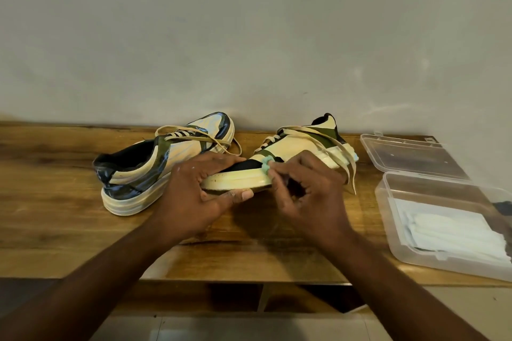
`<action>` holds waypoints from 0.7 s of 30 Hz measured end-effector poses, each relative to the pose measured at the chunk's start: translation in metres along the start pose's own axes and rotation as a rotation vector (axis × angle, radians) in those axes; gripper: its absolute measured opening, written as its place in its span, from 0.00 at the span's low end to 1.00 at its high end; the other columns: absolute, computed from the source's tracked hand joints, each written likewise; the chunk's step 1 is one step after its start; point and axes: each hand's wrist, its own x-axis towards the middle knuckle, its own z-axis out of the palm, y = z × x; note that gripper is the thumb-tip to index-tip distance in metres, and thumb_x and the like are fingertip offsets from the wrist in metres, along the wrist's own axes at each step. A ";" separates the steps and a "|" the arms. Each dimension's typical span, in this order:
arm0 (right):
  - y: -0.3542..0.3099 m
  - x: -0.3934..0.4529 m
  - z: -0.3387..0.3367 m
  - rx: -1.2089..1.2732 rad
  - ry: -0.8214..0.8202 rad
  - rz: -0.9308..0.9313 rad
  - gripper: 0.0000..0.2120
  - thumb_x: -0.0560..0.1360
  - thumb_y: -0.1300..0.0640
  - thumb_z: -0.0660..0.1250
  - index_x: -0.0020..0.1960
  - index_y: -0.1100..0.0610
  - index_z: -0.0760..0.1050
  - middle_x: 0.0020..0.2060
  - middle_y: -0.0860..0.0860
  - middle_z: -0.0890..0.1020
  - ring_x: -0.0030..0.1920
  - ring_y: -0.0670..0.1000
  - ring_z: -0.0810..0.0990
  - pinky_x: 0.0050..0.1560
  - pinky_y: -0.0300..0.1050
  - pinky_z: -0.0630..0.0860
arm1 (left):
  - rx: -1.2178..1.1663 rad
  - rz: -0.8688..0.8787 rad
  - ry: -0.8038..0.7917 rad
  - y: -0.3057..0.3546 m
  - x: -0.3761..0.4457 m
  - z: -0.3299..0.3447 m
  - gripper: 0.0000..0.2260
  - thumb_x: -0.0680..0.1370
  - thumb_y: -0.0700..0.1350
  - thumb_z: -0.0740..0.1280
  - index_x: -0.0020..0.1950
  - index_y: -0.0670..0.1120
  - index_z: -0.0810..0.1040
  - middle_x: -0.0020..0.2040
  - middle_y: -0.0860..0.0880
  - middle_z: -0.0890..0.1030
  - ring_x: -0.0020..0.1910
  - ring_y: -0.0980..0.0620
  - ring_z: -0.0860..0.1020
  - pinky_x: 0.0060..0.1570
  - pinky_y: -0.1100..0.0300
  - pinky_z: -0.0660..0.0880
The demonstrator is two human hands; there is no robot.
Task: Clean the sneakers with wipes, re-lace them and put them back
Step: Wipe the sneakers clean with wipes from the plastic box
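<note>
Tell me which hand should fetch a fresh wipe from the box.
Right. The open wipe box sits on the table's right side, nearest the right hand, which only pinches a small wad. The left hand steadies the sneaker.

A plain pale grey-white wall (249,30) fills the whole upper half of the frame, with faint smudges and lighter streaks toward the right. Below it, a wooden table (55,219) spans the middle of the frame from left edge to right, its top a warm brown with dark grain bands and a glossy sheen near the front edge. Under the front edge, at lower centre, dark wooden framing (235,299) shows in shadow. A strip of light tiled floor (249,329) lies along the bottom centre. The light is soft and even.
</note>
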 end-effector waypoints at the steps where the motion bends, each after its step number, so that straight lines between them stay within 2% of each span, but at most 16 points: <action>1: 0.009 0.004 -0.005 -0.029 0.014 0.026 0.12 0.77 0.57 0.72 0.58 0.58 0.84 0.49 0.49 0.81 0.46 0.43 0.79 0.44 0.30 0.80 | -0.005 -0.006 0.006 0.000 0.000 0.000 0.26 0.69 0.64 0.76 0.66 0.61 0.82 0.61 0.64 0.82 0.62 0.63 0.78 0.53 0.75 0.72; 4: 0.040 0.016 -0.025 -0.099 0.105 0.231 0.11 0.76 0.60 0.75 0.58 0.55 0.85 0.50 0.50 0.83 0.47 0.45 0.81 0.46 0.37 0.83 | -0.023 -0.009 0.021 0.001 0.002 0.001 0.26 0.70 0.63 0.76 0.66 0.57 0.83 0.60 0.63 0.83 0.62 0.63 0.79 0.54 0.77 0.71; 7: 0.048 0.018 -0.032 -0.117 0.166 0.306 0.10 0.76 0.60 0.77 0.57 0.55 0.86 0.49 0.50 0.85 0.47 0.46 0.82 0.49 0.42 0.83 | -0.033 0.003 0.026 0.002 0.003 0.001 0.24 0.70 0.61 0.77 0.65 0.60 0.82 0.58 0.65 0.82 0.61 0.63 0.79 0.51 0.75 0.73; 11: 0.015 0.008 -0.012 0.009 0.093 0.255 0.11 0.75 0.61 0.77 0.57 0.55 0.86 0.48 0.48 0.85 0.48 0.43 0.82 0.46 0.37 0.83 | -0.019 -0.019 0.053 0.000 0.003 0.002 0.27 0.68 0.67 0.74 0.65 0.60 0.81 0.59 0.66 0.81 0.62 0.67 0.77 0.55 0.77 0.71; 15: 0.007 0.006 -0.008 0.001 0.011 0.130 0.13 0.75 0.63 0.76 0.59 0.56 0.86 0.48 0.48 0.83 0.48 0.45 0.81 0.43 0.33 0.80 | -0.004 -0.009 0.007 -0.003 0.004 0.001 0.30 0.69 0.67 0.74 0.68 0.55 0.83 0.62 0.60 0.83 0.63 0.61 0.79 0.57 0.69 0.74; 19: 0.045 0.020 -0.036 -0.131 0.120 0.303 0.12 0.75 0.63 0.76 0.57 0.54 0.86 0.50 0.48 0.84 0.49 0.46 0.82 0.47 0.28 0.77 | -0.018 -0.008 0.006 -0.003 0.004 0.001 0.30 0.69 0.67 0.74 0.68 0.53 0.83 0.61 0.59 0.84 0.62 0.60 0.80 0.58 0.70 0.74; 21: 0.053 0.023 -0.044 -0.140 0.201 0.332 0.09 0.74 0.63 0.77 0.54 0.55 0.87 0.47 0.49 0.86 0.46 0.46 0.83 0.48 0.30 0.77 | -0.030 -0.003 0.004 -0.002 0.004 0.001 0.30 0.69 0.66 0.75 0.67 0.53 0.84 0.60 0.59 0.84 0.61 0.60 0.80 0.57 0.71 0.74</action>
